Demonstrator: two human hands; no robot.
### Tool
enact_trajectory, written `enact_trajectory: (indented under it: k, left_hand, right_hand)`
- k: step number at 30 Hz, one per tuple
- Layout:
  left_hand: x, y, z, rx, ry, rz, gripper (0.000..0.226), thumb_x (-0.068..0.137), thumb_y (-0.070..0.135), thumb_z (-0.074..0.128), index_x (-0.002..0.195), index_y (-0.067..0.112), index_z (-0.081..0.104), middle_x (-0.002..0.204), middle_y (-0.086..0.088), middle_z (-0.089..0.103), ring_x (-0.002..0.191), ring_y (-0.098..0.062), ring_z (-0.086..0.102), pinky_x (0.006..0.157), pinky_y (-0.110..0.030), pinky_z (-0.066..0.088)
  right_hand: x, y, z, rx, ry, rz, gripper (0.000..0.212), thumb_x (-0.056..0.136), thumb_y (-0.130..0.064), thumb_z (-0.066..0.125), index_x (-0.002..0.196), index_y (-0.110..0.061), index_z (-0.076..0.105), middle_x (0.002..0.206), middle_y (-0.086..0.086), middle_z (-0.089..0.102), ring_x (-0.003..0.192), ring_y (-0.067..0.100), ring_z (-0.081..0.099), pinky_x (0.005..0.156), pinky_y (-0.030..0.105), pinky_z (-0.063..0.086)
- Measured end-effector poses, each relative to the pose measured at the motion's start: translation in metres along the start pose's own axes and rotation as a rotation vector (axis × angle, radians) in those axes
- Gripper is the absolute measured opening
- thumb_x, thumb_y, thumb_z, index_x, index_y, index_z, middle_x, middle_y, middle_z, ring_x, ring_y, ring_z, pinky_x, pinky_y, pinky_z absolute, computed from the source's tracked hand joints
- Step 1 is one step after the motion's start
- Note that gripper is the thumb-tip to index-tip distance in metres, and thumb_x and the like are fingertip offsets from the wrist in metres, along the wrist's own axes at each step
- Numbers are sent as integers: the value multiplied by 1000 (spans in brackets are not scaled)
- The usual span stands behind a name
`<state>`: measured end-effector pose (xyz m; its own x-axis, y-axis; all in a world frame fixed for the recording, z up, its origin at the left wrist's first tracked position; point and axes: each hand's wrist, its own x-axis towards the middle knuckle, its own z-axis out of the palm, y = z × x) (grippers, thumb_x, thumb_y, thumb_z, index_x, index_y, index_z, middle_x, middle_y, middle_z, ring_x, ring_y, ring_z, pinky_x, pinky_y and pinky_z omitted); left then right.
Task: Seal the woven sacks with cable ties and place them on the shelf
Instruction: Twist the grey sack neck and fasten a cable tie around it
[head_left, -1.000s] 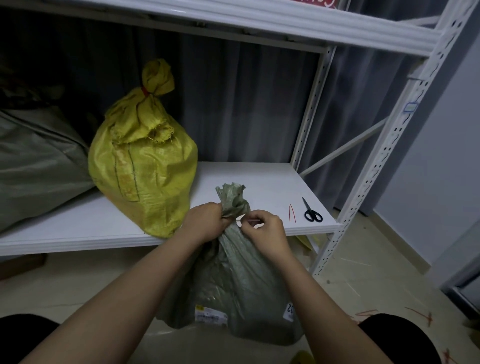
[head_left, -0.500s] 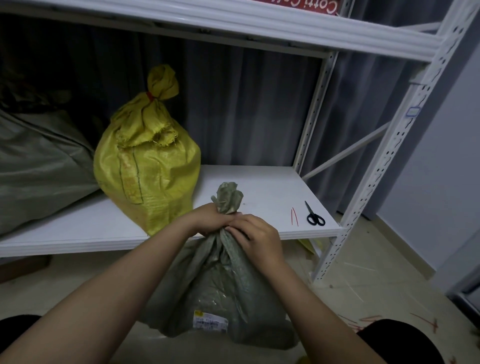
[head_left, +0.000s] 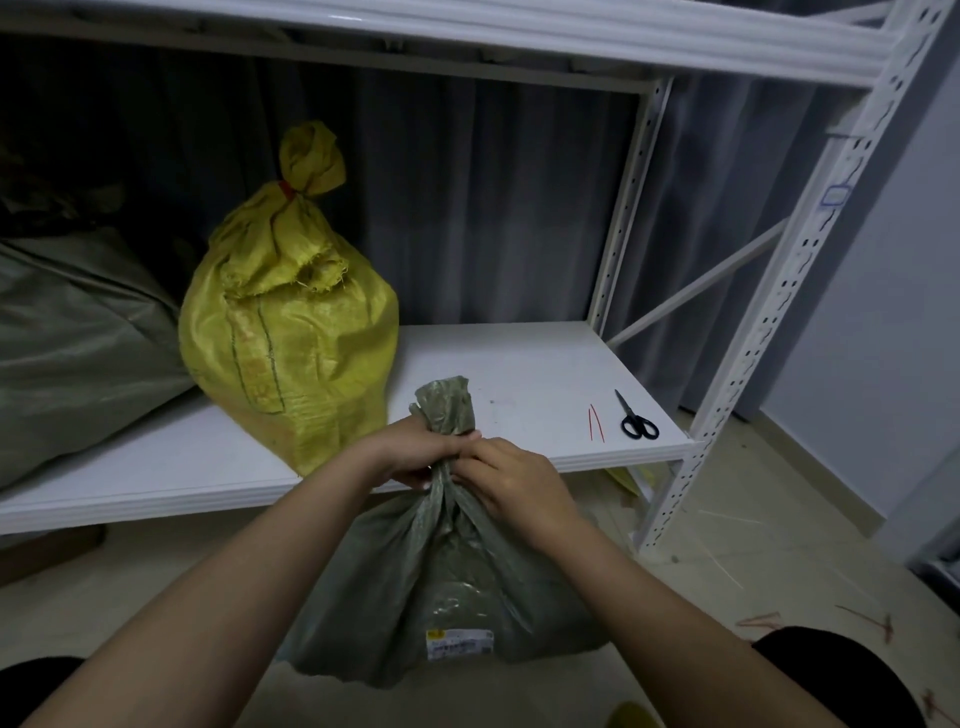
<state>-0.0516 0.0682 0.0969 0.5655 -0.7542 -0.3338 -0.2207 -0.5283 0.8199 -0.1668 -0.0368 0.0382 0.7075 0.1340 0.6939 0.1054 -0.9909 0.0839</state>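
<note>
A grey-green woven sack (head_left: 447, 587) stands on the floor in front of the white shelf (head_left: 524, 374). Its gathered neck sticks up between my hands. My left hand (head_left: 410, 452) grips the neck from the left. My right hand (head_left: 514, 483) is curled round the neck from the right, just below the tuft. No cable tie shows on this neck; my fingers hide that spot. A yellow woven sack (head_left: 291, 332), tied at the top with a red cable tie (head_left: 287, 190), stands upright on the shelf board. Two loose red cable ties (head_left: 596, 422) lie near the shelf's right front.
Black scissors (head_left: 636, 418) lie beside the loose ties. A large grey-green sack (head_left: 78, 353) fills the shelf's left end. The white upright post (head_left: 769, 322) stands at the right. Red tie offcuts (head_left: 878, 621) litter the floor at the right. Dark curtains hang behind.
My right hand has moved in from a pinch beside the neck and closed round it. The sack's neck sits tighter and the view has tilted slightly.
</note>
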Motion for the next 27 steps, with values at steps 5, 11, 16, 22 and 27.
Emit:
enact_trajectory:
  k: [5,11,16,22,27]
  left_hand:
    - [11,-16,10,-63,40,34,15,85,28,65,74,20,59,64,-1,55,46,-9,44,42,-18,36]
    - [20,-23,14,-186,-81,-91,28,83,49,64,79,22,60,46,11,51,39,-1,42,42,-14,37]
    - [35,-39,15,-267,-242,-256,34,79,56,62,86,23,62,61,5,48,52,-5,47,54,-15,47]
    - [44,-72,26,-660,-275,-299,27,92,11,44,74,12,65,60,0,62,53,-7,61,60,-18,54]
    - [43,-101,42,-615,-237,-186,33,81,-9,51,106,5,65,97,-6,70,83,-12,66,74,-20,52]
  right_hand:
    - [1,5,6,-125,-9,-293,22,84,-13,50,84,-7,71,99,7,70,82,22,60,58,31,49]
    - [-4,17,15,-176,-47,-472,24,83,-11,49,84,-13,73,103,1,71,82,17,62,61,26,47]
    - [-17,24,27,-77,-172,-368,23,81,-14,48,87,-12,70,101,2,70,80,20,67,51,27,52]
    - [-37,26,41,-52,-319,-209,31,76,-21,42,89,-13,70,100,4,68,79,17,62,47,22,44]
    - [-58,21,58,62,-390,-20,22,73,-20,61,91,-9,65,101,8,64,85,21,58,49,24,47]
